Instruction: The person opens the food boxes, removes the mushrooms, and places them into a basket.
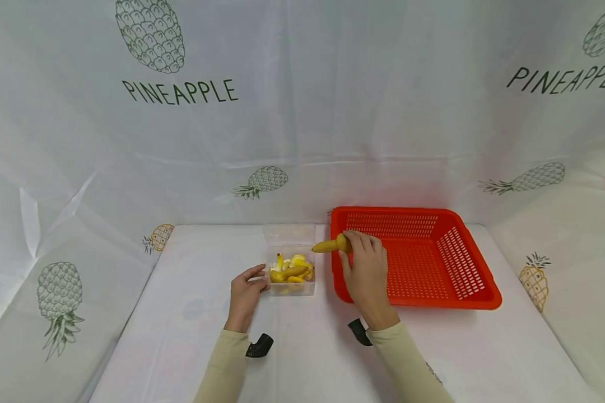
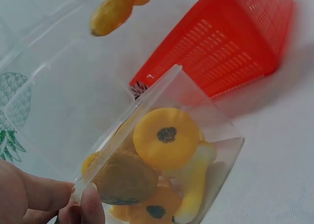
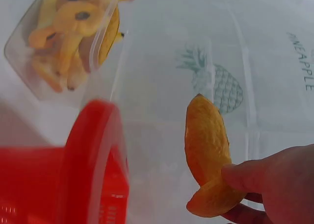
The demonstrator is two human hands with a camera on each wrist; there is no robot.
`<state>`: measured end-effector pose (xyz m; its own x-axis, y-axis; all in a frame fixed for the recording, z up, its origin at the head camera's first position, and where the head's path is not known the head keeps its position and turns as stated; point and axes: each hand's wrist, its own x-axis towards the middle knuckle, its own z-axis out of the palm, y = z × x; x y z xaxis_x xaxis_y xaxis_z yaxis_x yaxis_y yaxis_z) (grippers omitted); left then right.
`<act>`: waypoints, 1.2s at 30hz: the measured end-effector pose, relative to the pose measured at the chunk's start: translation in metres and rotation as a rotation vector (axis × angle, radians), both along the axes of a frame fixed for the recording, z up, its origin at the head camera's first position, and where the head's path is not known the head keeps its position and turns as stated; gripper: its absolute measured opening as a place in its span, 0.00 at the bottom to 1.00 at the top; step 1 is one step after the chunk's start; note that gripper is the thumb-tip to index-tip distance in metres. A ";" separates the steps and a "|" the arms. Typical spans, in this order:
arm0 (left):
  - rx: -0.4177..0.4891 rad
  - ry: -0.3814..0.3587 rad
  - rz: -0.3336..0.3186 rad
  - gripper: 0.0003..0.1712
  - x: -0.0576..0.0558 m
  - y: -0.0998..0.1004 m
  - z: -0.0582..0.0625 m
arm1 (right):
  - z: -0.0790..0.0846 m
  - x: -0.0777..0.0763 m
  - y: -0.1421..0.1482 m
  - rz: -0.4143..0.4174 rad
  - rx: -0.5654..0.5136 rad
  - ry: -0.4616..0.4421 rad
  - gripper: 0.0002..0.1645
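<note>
A small clear plastic box (image 1: 291, 289) with its lid (image 1: 289, 233) raised holds several yellow toy bananas (image 1: 288, 274), some with pale flesh showing. My left hand (image 1: 247, 291) pinches the box's left edge between thumb and fingers, as the left wrist view shows. My right hand (image 1: 367, 268) holds up a yellow-brown toy banana (image 3: 206, 140) by its lobed end. Its pointed tip juts left past the red basket's (image 1: 418, 304) near-left rim, toward the box. In the left wrist view the held banana (image 2: 112, 15) hangs above the box, near the basket.
The red basket with slotted walls stands just right of the box on a white-covered table (image 1: 196, 336). A pale sheet (image 1: 302, 129) printed with pineapples hangs behind and beside the table. Black curved pieces (image 1: 260, 346) are at both wrists.
</note>
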<state>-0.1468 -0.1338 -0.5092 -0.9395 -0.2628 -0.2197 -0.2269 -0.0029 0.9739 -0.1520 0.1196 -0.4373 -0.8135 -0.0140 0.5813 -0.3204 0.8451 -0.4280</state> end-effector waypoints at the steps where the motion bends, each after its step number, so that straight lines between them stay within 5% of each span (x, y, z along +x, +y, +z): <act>1: 0.001 -0.001 0.001 0.24 0.000 0.000 0.000 | 0.000 0.000 0.004 -0.004 -0.002 -0.006 0.28; 18: 0.031 0.001 0.011 0.23 -0.001 0.000 0.001 | -0.007 -0.006 0.054 -0.077 -0.014 -0.115 0.24; 31: 0.036 0.008 0.010 0.23 0.002 0.001 0.004 | -0.006 -0.009 0.059 -0.066 0.013 -0.201 0.27; 36: 0.033 0.011 0.012 0.23 0.001 0.001 0.003 | -0.006 -0.006 0.046 -0.004 0.010 -0.188 0.27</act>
